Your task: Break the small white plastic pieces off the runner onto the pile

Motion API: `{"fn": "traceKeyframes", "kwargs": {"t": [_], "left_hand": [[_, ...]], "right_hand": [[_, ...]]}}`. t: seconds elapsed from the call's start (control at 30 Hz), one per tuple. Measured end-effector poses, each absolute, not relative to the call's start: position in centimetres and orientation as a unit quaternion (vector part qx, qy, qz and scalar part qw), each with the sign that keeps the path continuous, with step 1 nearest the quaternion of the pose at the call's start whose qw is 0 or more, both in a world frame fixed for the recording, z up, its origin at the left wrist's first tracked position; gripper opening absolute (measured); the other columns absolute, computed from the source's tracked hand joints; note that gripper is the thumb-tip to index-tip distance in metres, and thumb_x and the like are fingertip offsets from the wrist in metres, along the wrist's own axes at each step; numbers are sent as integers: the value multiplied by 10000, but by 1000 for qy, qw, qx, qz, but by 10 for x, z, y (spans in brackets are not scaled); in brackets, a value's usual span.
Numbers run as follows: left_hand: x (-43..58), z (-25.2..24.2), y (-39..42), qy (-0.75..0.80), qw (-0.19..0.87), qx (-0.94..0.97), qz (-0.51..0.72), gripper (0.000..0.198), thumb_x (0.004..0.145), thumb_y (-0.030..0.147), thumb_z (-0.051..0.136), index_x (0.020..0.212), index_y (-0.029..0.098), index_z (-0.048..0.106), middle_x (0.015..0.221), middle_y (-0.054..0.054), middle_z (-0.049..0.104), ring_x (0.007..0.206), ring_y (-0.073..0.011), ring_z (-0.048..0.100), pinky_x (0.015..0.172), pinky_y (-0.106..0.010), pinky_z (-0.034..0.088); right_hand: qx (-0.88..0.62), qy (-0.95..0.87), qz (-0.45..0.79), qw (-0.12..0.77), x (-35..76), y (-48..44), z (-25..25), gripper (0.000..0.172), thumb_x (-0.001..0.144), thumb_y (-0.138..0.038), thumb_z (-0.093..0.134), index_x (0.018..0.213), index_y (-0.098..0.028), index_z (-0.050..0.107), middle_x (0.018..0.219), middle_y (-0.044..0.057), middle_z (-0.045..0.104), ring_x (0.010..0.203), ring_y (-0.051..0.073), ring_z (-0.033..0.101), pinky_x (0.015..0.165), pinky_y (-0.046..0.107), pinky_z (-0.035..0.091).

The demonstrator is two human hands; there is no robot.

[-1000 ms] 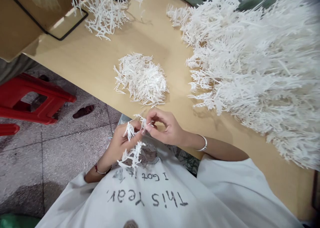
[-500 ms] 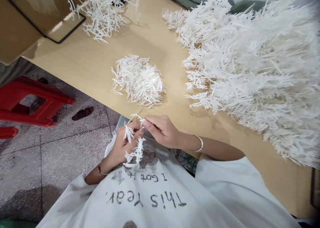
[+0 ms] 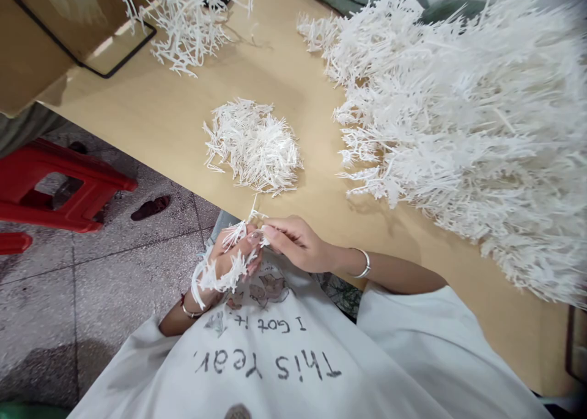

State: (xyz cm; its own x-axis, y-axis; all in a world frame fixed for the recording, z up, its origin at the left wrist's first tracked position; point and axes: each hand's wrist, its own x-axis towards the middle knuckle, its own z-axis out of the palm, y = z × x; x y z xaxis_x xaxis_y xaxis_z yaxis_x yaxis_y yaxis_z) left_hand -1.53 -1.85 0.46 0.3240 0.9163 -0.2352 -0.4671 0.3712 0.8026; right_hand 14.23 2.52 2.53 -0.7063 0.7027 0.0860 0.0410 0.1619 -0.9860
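Head view | left fingers point(image 3: 243, 254) clamped on white plastic sprigs point(image 3: 217, 277) | right fingers point(image 3: 275, 230) together, touching them (tips only)

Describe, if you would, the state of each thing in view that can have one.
Left hand: closed around a white bristly sprig
Right hand: pinching the sprig at its fingertips
Small sprig heap: loose, lying on the table
Large sprig heap: densely piled
Red plastic stool: upright
Dark sandal: lying flat
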Motion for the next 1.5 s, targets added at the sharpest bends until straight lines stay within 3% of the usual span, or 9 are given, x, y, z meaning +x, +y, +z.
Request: {"fn": "traceKeyframes", "kwargs": {"t": [0.23,0.43,0.67,0.8,0.93,1.03,1.23,1.4,1.5], "left_hand": [[3,5,-13,216,854,173,440,414,739,380,631,482,207,357,293,102,246,222,-34,136,248,-193,194],[0,-4,-13,138,898,98,406,438,750,375,596,449,208,325,258,92,210,190,-42,135,230,-193,199],[2,-6,-14,89,921,61,375,491,716,365,584,390,224,246,179,88,144,120,-52,84,136,-186,111],[-3,-1,-9,77,880,63,465,557,653,345,657,382,217,187,169,113,93,140,-14,-13,121,-146,71],[-7,1,-4,60,876,104,467,625,624,377,695,337,212,165,150,96,111,118,-27,41,119,-155,89],[-8,2,-2,99,876,115,457,606,652,386,675,357,206,178,188,102,105,127,-29,60,139,-164,93],[-10,4,-2,159,848,179,473,472,787,345,590,439,187,314,303,87,237,213,-40,241,311,-186,320],[-10,3,-3,248,826,214,459,375,767,369,602,472,194,451,343,62,321,257,-63,280,372,-245,336],[-9,-2,-3,270,823,219,448,354,759,379,611,480,200,488,355,52,354,275,-75,296,382,-260,320]], "right_hand": [[-247,-557,728,315,138,19,18,419,935,-432,425,608,-184,343,489,-78,297,413,38,255,401,198,234],[-193,-452,815,308,137,20,18,435,914,-409,493,586,-174,329,488,-104,229,387,12,201,392,175,213],[-184,-357,873,277,138,18,20,438,874,-412,558,581,-171,339,471,-117,214,356,2,172,359,157,169],[-145,-314,902,259,141,23,29,442,914,-345,496,574,-182,266,473,-113,180,355,8,171,371,155,147],[-113,-361,886,269,143,27,34,437,943,-311,438,571,-183,249,501,-97,181,387,21,192,396,176,152],[-150,-448,830,296,143,30,35,405,954,-338,412,599,-186,291,547,-77,236,446,43,250,432,203,203],[-259,-711,584,296,149,49,49,260,976,-296,337,743,-188,374,650,-43,336,567,72,346,563,221,324],[-347,-846,309,262,153,82,68,262,943,-230,384,702,-200,286,572,-68,281,491,60,280,530,226,249],[-395,-861,209,242,153,104,72,271,916,-207,422,674,-192,301,553,-63,288,489,61,259,531,240,209]]}}
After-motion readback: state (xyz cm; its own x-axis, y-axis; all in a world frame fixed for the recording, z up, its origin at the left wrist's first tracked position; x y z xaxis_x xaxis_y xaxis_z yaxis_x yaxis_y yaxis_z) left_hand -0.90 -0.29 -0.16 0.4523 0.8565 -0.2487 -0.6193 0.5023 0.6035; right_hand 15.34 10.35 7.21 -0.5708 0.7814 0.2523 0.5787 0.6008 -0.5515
